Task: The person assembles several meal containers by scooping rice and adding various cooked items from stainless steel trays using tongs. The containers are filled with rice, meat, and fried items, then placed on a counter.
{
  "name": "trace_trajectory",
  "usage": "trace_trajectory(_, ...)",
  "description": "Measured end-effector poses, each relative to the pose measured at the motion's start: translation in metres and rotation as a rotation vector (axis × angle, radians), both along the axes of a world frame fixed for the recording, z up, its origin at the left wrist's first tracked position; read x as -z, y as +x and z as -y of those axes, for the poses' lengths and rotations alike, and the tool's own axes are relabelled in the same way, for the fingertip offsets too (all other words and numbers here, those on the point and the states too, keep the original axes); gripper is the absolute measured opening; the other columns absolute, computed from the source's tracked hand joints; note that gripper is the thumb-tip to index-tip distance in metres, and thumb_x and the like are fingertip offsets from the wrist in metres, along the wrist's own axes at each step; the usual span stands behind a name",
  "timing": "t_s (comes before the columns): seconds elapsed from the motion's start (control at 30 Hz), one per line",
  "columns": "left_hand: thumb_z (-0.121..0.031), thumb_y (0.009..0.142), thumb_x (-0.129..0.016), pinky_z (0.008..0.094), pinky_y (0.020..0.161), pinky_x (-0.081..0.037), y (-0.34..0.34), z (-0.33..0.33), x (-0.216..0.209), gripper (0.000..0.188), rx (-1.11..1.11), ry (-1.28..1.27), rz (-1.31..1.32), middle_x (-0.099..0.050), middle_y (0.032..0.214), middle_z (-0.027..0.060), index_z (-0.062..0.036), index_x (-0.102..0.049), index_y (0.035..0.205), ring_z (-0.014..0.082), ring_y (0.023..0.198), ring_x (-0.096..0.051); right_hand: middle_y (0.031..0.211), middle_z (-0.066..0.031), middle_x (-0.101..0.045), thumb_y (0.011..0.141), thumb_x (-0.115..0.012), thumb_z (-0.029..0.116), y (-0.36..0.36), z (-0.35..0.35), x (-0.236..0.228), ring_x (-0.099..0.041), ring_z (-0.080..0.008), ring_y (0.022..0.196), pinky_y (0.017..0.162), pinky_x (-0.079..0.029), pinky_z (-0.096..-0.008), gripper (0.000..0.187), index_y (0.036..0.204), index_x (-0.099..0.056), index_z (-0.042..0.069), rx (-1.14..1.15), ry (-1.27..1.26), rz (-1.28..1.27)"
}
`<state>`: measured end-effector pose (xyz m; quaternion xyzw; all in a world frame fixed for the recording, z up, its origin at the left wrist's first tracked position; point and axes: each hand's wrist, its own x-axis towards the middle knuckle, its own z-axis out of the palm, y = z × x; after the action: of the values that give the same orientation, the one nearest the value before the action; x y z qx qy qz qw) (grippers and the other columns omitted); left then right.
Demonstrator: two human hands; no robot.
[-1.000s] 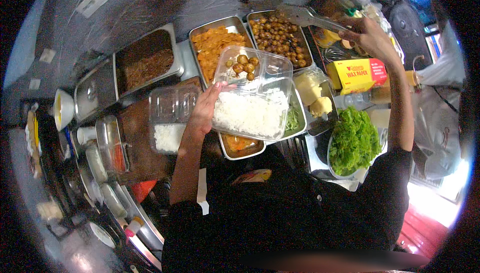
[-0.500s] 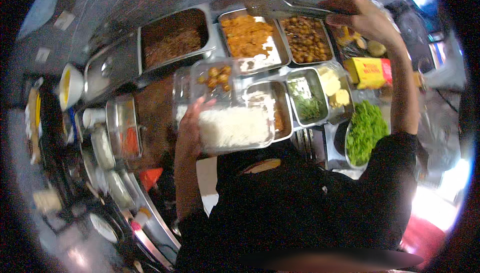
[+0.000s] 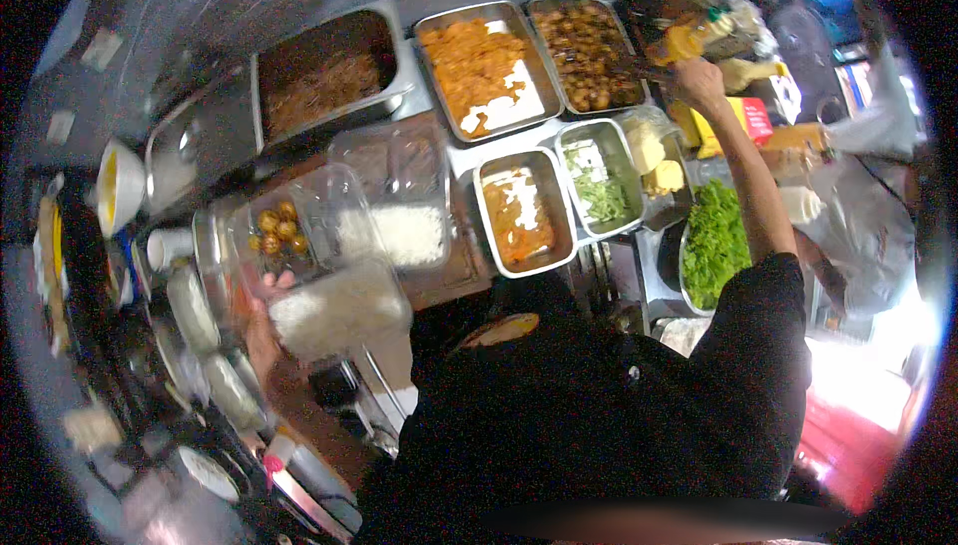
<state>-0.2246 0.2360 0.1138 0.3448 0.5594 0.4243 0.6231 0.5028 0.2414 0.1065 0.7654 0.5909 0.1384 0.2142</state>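
Observation:
My left hand point(image 3: 267, 325) is closed on the edge of a clear plastic takeaway container point(image 3: 394, 295), tilted and blurred by motion. White rice fills one section, and round golden-brown pieces point(image 3: 279, 229) sit in another. My right hand point(image 3: 702, 83) is closed at the right rim of a metal tray of glossy brown chunks point(image 3: 589, 56). A thin dark serving utensil point(image 3: 654, 71) extends from it over the tray; its kind is too blurred to tell. A second clear container point(image 3: 409, 236) with rice rests on the brown board point(image 3: 464, 271).
Trays of orange food point(image 3: 479, 61), shredded dark meat point(image 3: 324, 96), orange-brown sauce point(image 3: 519, 211) and shredded greens point(image 3: 602, 196) stand around. Leafy lettuce point(image 3: 717, 246) and a yellow-red box point(image 3: 753, 121) lie right. A white bowl point(image 3: 120, 189) stands left.
My left hand has carried the container left and nearer to me, uncovering the second rice container and the sauce tray. My right hand has come down from above the chunk tray to its right rim.

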Motion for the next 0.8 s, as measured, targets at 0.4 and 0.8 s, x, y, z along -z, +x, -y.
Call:
trace_trajectory(0.4, -0.046, 0.096, -0.049, 0.0348, 0.092, -0.047, -0.045, 0.007, 0.007, 0.055, 0.103, -0.227, -0.109, -0.063, 0.121, 0.0105, -0.0031, -0.052, 0.131, 0.0207, 0.104, -0.061, 0.094, -0.0183, -0.068, 0.089, -0.053, 0.027, -0.029, 0.009, -0.072, -0.067, -0.0340, 0.084, 0.072, -0.053, -0.0427, 0.029, 0.103, -0.061, 0.003, -0.039, 0.039, -0.318)
trace_trajectory(0.8, -0.048, 0.090, -0.058, 0.0337, 0.088, -0.050, -0.021, -0.017, 0.022, 0.058, 0.384, -0.173, 0.157, -0.059, 0.128, 0.0117, -0.0051, -0.053, 0.129, 0.0199, 0.106, -0.061, 0.081, -0.0185, -0.067, 0.079, -0.070, 0.023, -0.387, -0.018, -0.107, -0.064, -0.0312, 0.068, 0.062, -0.048, -0.0415, 0.038, 0.114, -0.066, 0.010, -0.621, -0.156, -0.787)
